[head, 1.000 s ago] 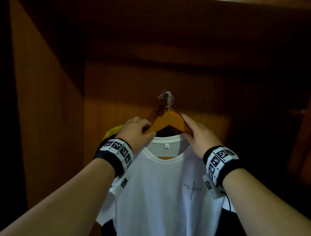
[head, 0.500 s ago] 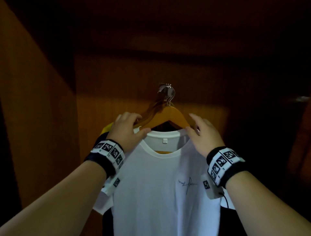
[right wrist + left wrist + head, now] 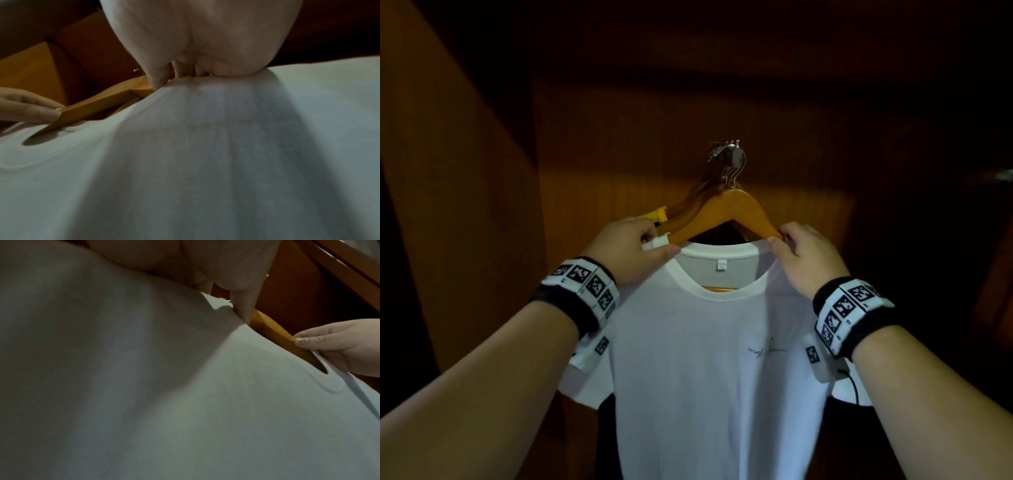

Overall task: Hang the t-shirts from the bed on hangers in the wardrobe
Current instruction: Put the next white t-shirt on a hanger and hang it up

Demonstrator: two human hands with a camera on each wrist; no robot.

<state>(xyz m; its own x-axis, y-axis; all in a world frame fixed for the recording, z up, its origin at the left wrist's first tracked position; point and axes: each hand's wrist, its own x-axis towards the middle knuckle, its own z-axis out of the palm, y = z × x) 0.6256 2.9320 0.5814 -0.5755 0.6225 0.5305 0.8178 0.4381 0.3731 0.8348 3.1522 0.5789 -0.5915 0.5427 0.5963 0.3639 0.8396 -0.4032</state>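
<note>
Both hands have slid outward along the collar: left hand [image 3: 631,251] and right hand [image 3: 803,255] pinch the white t-shirt [image 3: 709,359] where the hanger [image 3: 726,214] runs crosswise between them.

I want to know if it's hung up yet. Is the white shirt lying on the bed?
No, the white t-shirt hangs on a wooden hanger inside the wardrobe, with both hands pinching its collar.

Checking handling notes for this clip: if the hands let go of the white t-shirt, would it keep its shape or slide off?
The white t-shirt looks floppy: it drapes in soft folds. The wooden hanger probably stays stiff, and the collar rings it, so a slip seems unlikely.
</note>
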